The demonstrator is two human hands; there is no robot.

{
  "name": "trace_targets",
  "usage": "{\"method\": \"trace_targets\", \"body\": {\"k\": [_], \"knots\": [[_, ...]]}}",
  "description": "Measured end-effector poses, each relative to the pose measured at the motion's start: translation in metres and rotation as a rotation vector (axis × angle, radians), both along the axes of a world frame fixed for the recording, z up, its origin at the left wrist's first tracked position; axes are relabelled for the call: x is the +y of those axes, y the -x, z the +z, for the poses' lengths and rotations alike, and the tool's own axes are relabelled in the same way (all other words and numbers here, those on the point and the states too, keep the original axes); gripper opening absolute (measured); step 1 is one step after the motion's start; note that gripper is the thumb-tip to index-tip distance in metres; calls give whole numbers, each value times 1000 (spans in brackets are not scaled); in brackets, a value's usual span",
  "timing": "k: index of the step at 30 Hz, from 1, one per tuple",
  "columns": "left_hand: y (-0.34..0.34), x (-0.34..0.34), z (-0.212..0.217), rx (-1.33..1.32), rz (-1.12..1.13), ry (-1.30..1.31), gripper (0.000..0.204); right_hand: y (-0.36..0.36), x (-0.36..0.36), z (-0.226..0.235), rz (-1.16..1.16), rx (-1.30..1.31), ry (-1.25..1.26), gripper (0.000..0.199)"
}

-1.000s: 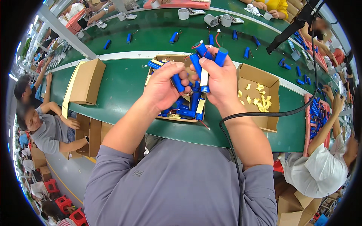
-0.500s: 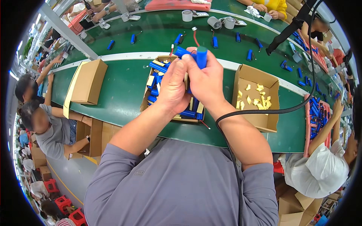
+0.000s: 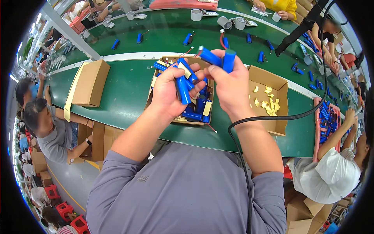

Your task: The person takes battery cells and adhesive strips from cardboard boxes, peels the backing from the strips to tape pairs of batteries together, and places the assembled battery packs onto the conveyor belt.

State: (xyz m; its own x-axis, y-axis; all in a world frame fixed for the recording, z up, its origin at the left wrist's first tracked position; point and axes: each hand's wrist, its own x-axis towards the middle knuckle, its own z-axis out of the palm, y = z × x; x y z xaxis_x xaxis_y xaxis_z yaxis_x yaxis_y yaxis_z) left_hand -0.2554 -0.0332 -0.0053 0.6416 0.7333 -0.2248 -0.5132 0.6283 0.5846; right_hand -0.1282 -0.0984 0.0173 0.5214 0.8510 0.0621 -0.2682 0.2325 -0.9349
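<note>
Centrally, head view: blue battery packs (image 3: 182,91) in left hand (image 3: 165,89), fingers half-curled around them; blue cylinders (image 3: 228,62) in right hand (image 3: 230,87), pinched between thumb and fingers; beneath, cardboard box (image 3: 149,98) of similar packs; rightward, carton (image 3: 282,86) with yellow scraps (image 3: 274,105).

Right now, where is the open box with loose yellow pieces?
In the head view, the open box sits on the green table, just right of the person's right hand.

Before us on the green tabletop (image 3: 128,91) stands an open brown cardboard box (image 3: 148,101) holding wired blue cylinders (image 3: 201,104). To its right sits a brown cardboard tray (image 3: 269,78) with crumpled yellow scraps (image 3: 274,107) inside; to its left, well apart, a brown cardboard carton (image 3: 91,84). Past the white rail (image 3: 128,57) lie more cylinders (image 3: 248,38).
</note>
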Motion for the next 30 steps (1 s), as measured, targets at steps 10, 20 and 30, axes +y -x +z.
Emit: {"method": "trace_targets", "body": {"k": [10, 20, 30], "knots": [[8, 12, 3, 94, -63, -121, 22, 5, -10, 2, 162, -38, 164, 16], [9, 8, -5, -43, -93, -331, 41, -2, -13, -8, 438, 590, 72, 28], [6, 0, 7, 35, 0, -377, 38, 6, -21, -10, -38, -173, 124, 9]]}}
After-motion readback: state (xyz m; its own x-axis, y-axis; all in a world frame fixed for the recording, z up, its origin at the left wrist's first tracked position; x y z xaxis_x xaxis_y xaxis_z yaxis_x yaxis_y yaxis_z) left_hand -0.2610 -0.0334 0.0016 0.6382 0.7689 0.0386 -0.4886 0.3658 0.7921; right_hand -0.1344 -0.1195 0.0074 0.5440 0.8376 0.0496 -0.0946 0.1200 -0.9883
